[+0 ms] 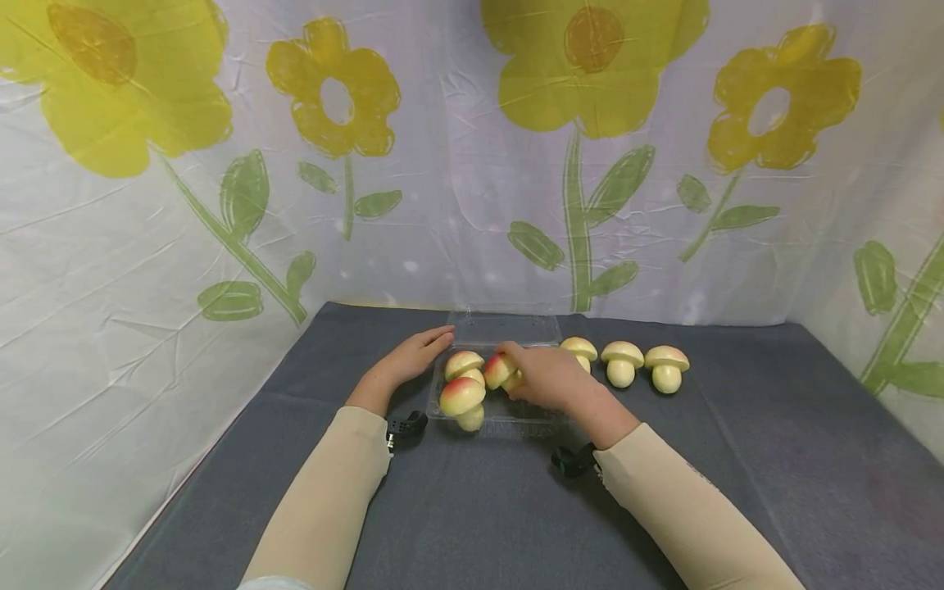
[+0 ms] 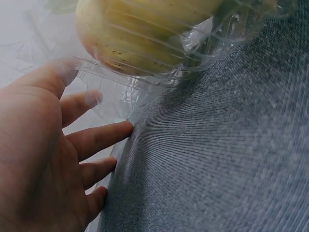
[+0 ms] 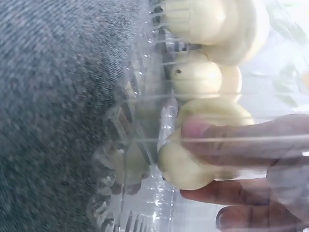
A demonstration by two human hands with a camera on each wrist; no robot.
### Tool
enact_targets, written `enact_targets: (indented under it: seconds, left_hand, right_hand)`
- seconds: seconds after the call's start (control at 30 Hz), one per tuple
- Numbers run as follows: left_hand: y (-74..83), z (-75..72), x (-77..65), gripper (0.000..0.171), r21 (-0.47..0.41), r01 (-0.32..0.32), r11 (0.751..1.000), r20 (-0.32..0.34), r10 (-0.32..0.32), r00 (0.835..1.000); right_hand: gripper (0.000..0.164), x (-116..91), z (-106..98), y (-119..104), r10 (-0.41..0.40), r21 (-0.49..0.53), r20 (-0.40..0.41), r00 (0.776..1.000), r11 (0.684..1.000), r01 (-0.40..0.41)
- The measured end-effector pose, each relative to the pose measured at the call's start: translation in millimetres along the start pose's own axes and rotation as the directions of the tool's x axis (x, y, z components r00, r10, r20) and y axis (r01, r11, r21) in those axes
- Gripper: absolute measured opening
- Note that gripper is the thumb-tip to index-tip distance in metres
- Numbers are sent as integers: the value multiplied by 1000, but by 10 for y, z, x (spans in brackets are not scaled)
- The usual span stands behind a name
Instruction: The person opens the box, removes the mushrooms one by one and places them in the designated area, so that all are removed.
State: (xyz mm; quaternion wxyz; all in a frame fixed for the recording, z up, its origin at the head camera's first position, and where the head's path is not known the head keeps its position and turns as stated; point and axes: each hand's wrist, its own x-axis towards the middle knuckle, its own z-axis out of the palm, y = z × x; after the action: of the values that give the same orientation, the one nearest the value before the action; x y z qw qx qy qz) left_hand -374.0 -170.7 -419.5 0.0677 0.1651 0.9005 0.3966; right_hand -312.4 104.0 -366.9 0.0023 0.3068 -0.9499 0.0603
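A clear plastic box sits on the table with its lid folded back. Inside its left end are two pale yellow mushrooms with reddish caps, a front mushroom and a rear mushroom. My right hand reaches into the box and pinches another mushroom between thumb and fingers, beside those two. My left hand is at the box's left side, fingers extended. In the left wrist view its thumb touches the clear rim, close to a mushroom seen through the plastic.
To the right of the box stand three more mushrooms in a row: a near one partly behind my right hand, a middle one and a far one. A dark cloth covers the table. Behind it hangs a flowered curtain.
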Motion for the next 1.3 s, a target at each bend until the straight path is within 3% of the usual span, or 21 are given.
enact_targets:
  seconds: [0.2, 0.77, 1.3]
  left_hand:
    - [-5, 0, 4, 57, -3, 2, 1000, -6, -2, 1000]
    - [-2, -2, -1, 57, -11, 8, 1000, -6, -8, 1000]
    - [15, -3, -6, 55, -16, 16, 1000, -6, -16, 1000]
  right_hand:
    - [49, -24, -44, 46, -20, 39, -50, 999, 999, 22]
    - [50, -150, -308, 167, 0, 40, -116, 993, 999, 4]
    - [39, -209, -472, 322, 63, 197, -75, 995, 979, -47]
